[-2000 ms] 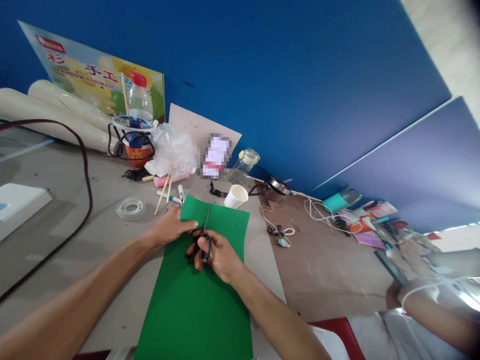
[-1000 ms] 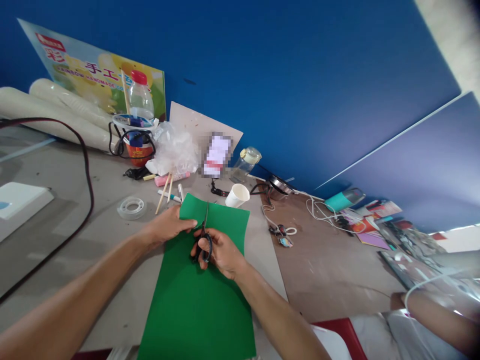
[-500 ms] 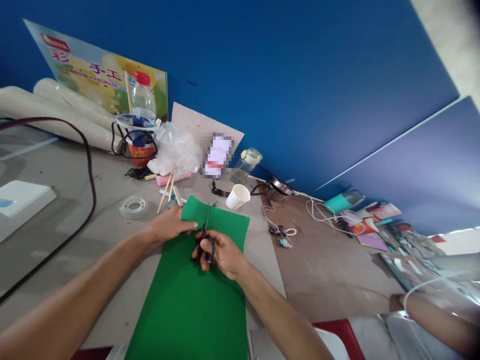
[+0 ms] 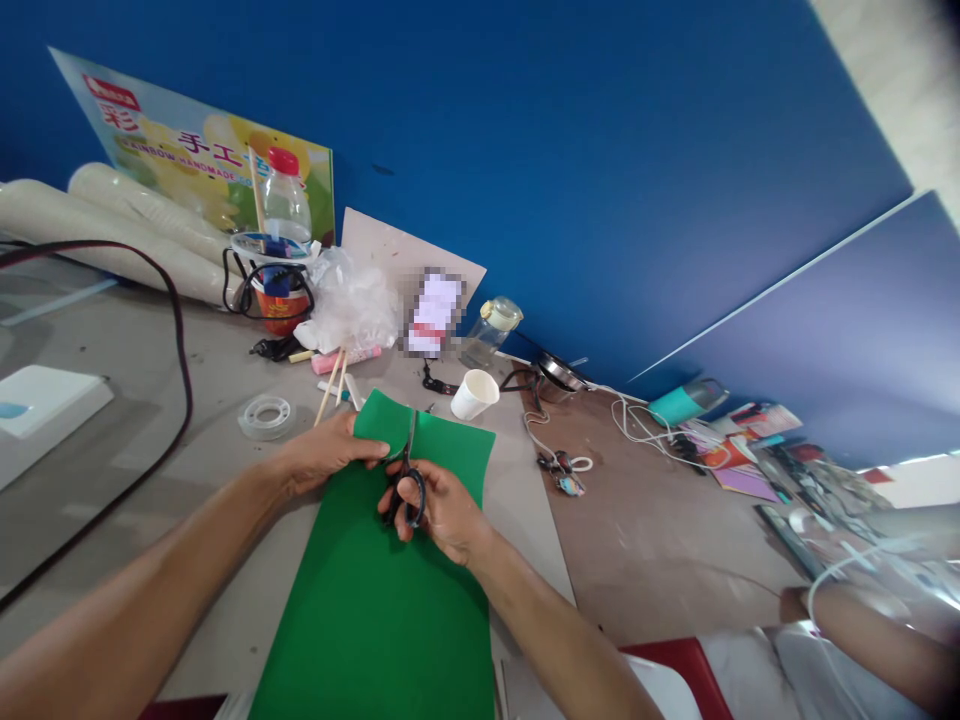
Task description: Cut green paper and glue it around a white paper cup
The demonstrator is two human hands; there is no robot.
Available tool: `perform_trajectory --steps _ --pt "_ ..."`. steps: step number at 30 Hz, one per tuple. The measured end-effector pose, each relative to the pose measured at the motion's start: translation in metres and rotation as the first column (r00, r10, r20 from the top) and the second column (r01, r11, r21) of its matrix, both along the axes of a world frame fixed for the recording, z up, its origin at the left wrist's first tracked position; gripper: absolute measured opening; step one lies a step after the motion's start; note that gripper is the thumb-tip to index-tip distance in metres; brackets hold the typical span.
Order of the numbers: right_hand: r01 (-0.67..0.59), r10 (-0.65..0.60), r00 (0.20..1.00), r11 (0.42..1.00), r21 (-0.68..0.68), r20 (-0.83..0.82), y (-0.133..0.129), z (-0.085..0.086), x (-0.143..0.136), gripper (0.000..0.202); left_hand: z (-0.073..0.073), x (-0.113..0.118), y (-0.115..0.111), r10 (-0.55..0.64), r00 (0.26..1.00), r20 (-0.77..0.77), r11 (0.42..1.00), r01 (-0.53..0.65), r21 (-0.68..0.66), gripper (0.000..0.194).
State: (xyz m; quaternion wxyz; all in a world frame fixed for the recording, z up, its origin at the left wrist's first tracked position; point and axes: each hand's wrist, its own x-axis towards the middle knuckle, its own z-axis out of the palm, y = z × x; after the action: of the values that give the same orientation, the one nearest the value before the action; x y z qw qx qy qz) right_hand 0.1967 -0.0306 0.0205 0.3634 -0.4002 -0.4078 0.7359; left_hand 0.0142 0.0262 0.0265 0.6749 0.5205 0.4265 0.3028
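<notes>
snipping on toward twelve o'clock, the scissors (image 4: 406,478) in the clenched right hand (image 4: 439,508) have crept up the green sheet (image 4: 375,610); left hand (image 4: 328,453) stays pinching its edge.

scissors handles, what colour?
Black, on the scissors in the right hand over the green sheet; head view.
</notes>
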Motion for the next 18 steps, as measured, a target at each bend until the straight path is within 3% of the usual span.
perform_trajectory --steps 18 --pt "0.021 -0.021 1.000 0.999 0.029 0.005 -0.0007 -0.0015 -0.0009 0.050 -0.0002 -0.0015 0.0026 -0.031 1.000 0.001 0.999 0.031 -0.009 0.024"
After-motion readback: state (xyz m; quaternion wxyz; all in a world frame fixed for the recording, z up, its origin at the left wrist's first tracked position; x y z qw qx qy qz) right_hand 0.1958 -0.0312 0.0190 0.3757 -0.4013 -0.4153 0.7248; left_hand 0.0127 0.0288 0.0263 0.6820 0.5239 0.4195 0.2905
